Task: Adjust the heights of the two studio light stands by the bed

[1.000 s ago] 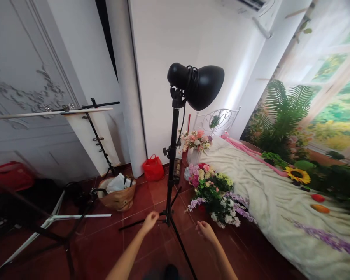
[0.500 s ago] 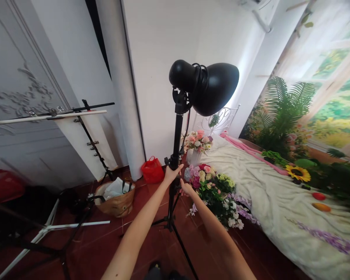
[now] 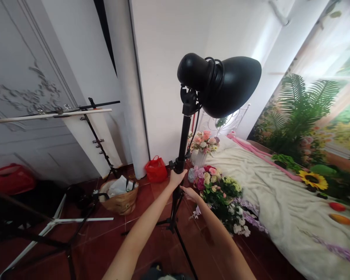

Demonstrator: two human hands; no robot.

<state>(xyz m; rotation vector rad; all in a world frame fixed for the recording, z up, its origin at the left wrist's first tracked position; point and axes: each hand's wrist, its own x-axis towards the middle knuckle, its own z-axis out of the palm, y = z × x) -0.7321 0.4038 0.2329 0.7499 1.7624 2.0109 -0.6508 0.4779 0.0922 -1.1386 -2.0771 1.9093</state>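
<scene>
Raised since earlier: left hand (image 3: 177, 178), wrapped round the stand (image 3: 184, 136) at six o'clock; right hand (image 3: 189, 193), five o'clock, half-curled against it, hold unclear. One hold taken; lamp (image 3: 236, 85) still mounted, one o'clock; legs (image 3: 184, 249) still spread. Any loosening: cannot tell.

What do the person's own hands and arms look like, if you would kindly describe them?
The left hand and right hand are both bare, without gloves. The left forearm and right forearm show no sleeve, watch or bracelet. Any ring would be too small to make out.
</scene>
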